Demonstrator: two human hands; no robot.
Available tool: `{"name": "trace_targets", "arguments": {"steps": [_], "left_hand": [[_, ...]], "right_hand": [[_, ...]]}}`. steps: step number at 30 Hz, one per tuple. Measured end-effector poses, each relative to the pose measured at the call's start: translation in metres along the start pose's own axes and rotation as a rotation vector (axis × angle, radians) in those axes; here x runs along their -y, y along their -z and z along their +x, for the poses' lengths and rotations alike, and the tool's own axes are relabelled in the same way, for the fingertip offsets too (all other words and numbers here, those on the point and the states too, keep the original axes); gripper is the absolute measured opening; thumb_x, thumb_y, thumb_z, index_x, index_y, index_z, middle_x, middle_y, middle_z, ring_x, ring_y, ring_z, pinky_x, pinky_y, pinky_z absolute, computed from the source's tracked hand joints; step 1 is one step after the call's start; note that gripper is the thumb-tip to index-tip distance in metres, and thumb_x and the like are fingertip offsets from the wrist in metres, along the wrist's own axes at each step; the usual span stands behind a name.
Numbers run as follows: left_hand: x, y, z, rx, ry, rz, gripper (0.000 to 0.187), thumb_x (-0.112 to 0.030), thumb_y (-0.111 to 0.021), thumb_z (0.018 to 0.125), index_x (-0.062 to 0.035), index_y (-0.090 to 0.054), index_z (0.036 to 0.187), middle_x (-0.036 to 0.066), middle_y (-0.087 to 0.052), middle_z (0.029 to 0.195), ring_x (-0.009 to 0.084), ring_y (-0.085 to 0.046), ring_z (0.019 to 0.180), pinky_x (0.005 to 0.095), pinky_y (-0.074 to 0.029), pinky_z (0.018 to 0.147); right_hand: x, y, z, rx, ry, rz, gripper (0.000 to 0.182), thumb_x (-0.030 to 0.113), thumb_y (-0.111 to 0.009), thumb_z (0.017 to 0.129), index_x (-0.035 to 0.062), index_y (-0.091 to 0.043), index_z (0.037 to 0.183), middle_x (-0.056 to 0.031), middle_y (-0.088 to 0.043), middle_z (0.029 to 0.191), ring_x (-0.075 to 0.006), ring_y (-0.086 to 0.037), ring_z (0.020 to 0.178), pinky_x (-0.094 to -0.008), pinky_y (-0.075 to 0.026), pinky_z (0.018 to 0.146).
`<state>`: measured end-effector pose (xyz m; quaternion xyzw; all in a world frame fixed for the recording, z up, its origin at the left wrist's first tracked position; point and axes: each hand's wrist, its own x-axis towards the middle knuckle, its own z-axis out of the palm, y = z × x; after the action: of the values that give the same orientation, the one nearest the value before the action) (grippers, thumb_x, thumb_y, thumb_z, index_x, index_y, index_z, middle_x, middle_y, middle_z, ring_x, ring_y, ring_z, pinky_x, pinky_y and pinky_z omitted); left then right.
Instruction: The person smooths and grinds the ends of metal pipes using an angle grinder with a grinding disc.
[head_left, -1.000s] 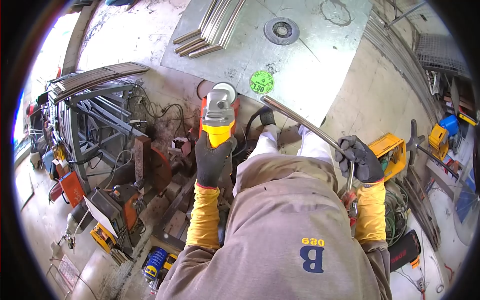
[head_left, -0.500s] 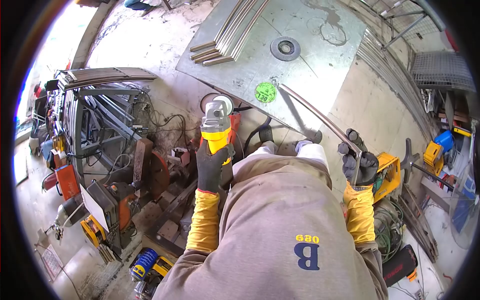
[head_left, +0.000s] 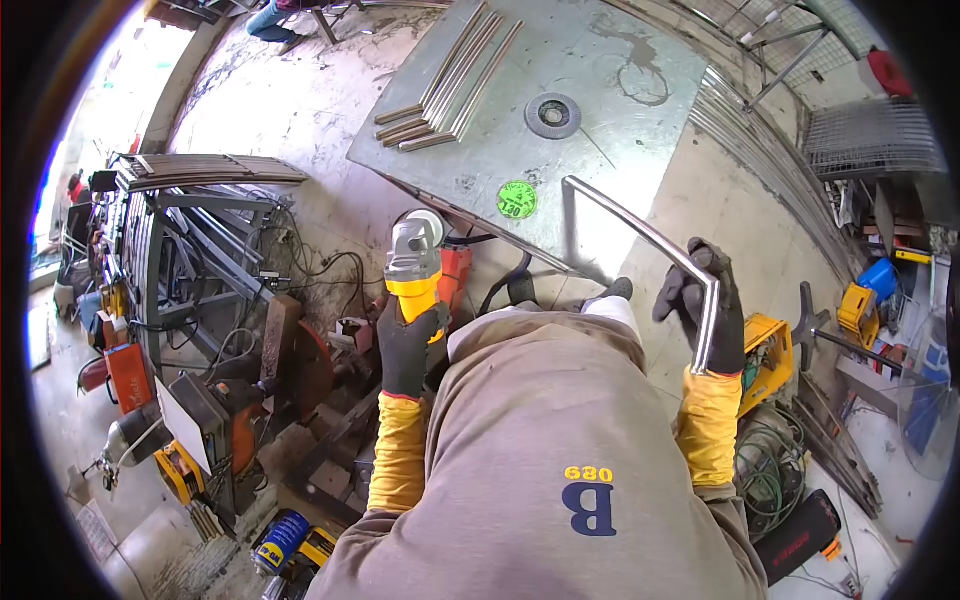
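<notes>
My left hand [head_left: 402,350], in a dark glove, is wrapped round the yellow body of an angle grinder [head_left: 412,262]. Its grey head and pale round disc point away from me. In my right hand [head_left: 728,318], also gloved, is a shiny bent metal tube [head_left: 640,226]. One short leg lies along the palm towards my wrist; the long leg slants up left, its far end over the metal-topped table [head_left: 420,80]. Several similar bent tubes [head_left: 450,95] lie together on that table. A round flap disc [head_left: 553,116] and a green round label [head_left: 517,200] are there too.
To the left stands a metal frame rack [head_left: 160,250] with bars, cables and an orange box [head_left: 128,378]. A blue spray can [head_left: 283,536] is at lower left. Yellow tools [head_left: 768,362] and coiled hoses [head_left: 770,475] sit at right. Another person's leg [head_left: 270,22] shows at the top.
The tube has turned in my right hand, so its bend and both legs show more plainly. The grinder has shifted slightly left and down in view, with the camera moving too.
</notes>
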<state>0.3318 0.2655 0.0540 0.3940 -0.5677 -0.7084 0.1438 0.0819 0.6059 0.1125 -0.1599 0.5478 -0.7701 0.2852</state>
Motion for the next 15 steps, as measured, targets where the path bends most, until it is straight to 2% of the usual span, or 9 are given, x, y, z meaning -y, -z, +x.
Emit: {"name": "trace_targets", "arguments": {"steps": [2,4,6,8,9,12,15], "left_hand": [[0.0,0.0,0.001,0.005,-0.003,-0.007,0.035,-0.009,-0.07,0.096,0.0002,-0.069,0.13,0.006,-0.076,0.105,0.0147,-0.074,0.087,0.0325,-0.06,0.081],[0.002,0.002,-0.001,0.005,-0.005,0.006,0.035,-0.008,-0.071,0.096,0.0001,-0.069,0.129,0.006,-0.076,0.104,0.0151,-0.074,0.086,0.0327,-0.061,0.081],[0.006,0.003,-0.001,0.009,0.003,-0.012,0.035,-0.009,-0.071,0.096,0.0001,-0.069,0.129,0.006,-0.076,0.105,0.0149,-0.074,0.087,0.0325,-0.06,0.081],[0.012,0.005,0.0,0.015,0.011,-0.034,0.035,-0.009,-0.071,0.096,0.0001,-0.07,0.129,0.006,-0.076,0.105,0.0147,-0.074,0.087,0.0323,-0.06,0.08],[0.016,0.005,0.001,0.009,-0.005,-0.005,0.035,-0.009,-0.072,0.096,0.0002,-0.07,0.13,0.006,-0.077,0.105,0.0141,-0.074,0.088,0.0317,-0.06,0.081],[0.022,0.009,0.003,0.024,-0.016,0.064,0.036,-0.011,-0.074,0.097,-0.0003,-0.069,0.131,0.006,-0.077,0.108,0.0148,-0.075,0.091,0.0329,-0.062,0.083],[0.016,0.003,0.001,0.078,0.019,0.095,0.036,-0.012,-0.075,0.098,-0.0017,-0.067,0.132,0.007,-0.078,0.109,0.0161,-0.076,0.092,0.0348,-0.064,0.085]], "right_hand": [[0.005,0.017,0.006,-0.131,-0.082,-0.223,0.045,0.037,-0.061,0.118,0.0024,-0.059,0.147,-0.0119,-0.068,0.105,-0.0248,-0.07,0.086,-0.0388,-0.061,0.08],[-0.003,0.023,0.004,-0.287,0.114,-0.245,0.043,0.019,-0.071,0.112,-0.0027,-0.059,0.147,-0.011,-0.07,0.102,-0.0213,-0.072,0.081,-0.0338,-0.06,0.075],[-0.013,0.04,0.002,-0.373,0.071,-0.305,0.04,0.019,-0.071,0.113,-0.0024,-0.063,0.145,-0.0117,-0.072,0.102,-0.0198,-0.075,0.083,-0.0339,-0.063,0.076],[-0.012,0.045,0.0,-0.472,-0.079,-0.383,0.035,0.024,-0.068,0.115,-0.0017,-0.066,0.139,-0.0128,-0.074,0.107,-0.022,-0.077,0.083,-0.0365,-0.064,0.071],[-0.026,0.063,-0.004,-0.503,-0.133,-0.252,0.029,0.018,-0.072,0.113,-0.0005,-0.067,0.135,-0.0168,-0.076,0.111,-0.0231,-0.08,0.086,-0.0361,-0.067,0.068],[-0.065,0.081,-0.022,-0.546,-0.215,-0.128,0.026,0.019,-0.07,0.114,0.0007,-0.067,0.133,-0.0174,-0.076,0.111,-0.023,-0.079,0.086,-0.0371,-0.069,0.072],[-0.077,0.081,-0.045,-0.475,-0.243,-0.034,0.025,0.019,-0.068,0.115,0.0014,-0.063,0.132,-0.017,-0.076,0.11,-0.0229,-0.079,0.089,-0.0377,-0.07,0.072]]}}
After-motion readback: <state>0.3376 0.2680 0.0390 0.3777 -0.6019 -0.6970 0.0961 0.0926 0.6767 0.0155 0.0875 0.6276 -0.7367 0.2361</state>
